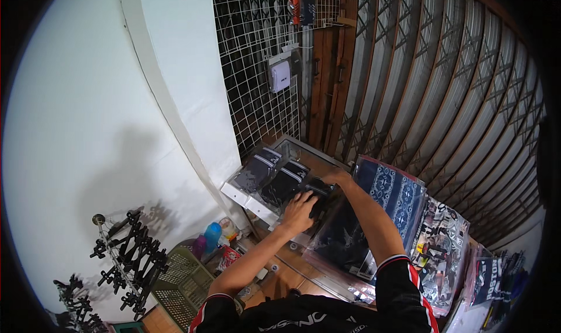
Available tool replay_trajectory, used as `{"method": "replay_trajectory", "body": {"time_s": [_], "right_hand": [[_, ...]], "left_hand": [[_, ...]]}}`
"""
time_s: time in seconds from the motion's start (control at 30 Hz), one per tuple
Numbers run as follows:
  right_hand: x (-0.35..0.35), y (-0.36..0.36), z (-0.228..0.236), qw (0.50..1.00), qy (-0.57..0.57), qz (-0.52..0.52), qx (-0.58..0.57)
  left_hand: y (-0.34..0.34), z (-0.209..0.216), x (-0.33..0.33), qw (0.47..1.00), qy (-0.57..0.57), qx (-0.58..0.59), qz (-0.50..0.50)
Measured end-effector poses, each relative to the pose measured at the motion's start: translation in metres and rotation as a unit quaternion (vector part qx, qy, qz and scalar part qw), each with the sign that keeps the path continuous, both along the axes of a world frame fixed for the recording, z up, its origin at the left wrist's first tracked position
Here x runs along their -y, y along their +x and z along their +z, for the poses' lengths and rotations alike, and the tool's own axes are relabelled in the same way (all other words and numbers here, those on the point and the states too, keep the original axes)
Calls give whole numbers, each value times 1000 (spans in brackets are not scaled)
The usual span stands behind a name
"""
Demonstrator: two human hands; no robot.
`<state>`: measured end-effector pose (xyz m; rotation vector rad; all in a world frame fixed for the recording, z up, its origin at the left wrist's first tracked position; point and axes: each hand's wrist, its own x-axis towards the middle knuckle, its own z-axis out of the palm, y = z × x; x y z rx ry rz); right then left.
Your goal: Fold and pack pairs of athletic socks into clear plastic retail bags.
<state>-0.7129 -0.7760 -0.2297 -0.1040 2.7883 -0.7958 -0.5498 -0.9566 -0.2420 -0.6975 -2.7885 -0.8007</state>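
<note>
My left hand lies with its fingers spread apart on the near-left side of a black folded cloth item on a glass-topped display case. At the far right end of that item, my right hand is bent down with its fingers curled on it; the fingertips are partly hidden. To the left rests a black folded cloth pack with white stripes. Beyond it lies a dark grey striped pack. Both look wrapped in clear plastic.
The display case has a white frame. On its right are plastic-wrapped blue patterned cloths and black-and-white printed ones. A green basket, a blue bottle and black hangers stand lower left. A folding metal gate rises behind.
</note>
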Motion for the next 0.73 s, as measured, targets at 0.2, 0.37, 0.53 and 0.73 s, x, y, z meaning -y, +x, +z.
{"method": "replay_trajectory", "body": {"time_s": [0.2, 0.37, 0.53, 0.73], "right_hand": [[6, 0, -12, 996, 31, 78, -40], [6, -4, -17, 987, 58, 134, -73], [-1, -17, -20, 970, 81, 203, -109], [-42, -75, -113, 975, 106, 173, -93]], "left_hand": [[1, -24, -2, 996, -39, -76, -20], [-1, -34, -1, 996, -6, -90, -25], [0, -44, 3, 992, -53, -118, 11], [1, -31, -19, 992, -51, -117, -5]]}}
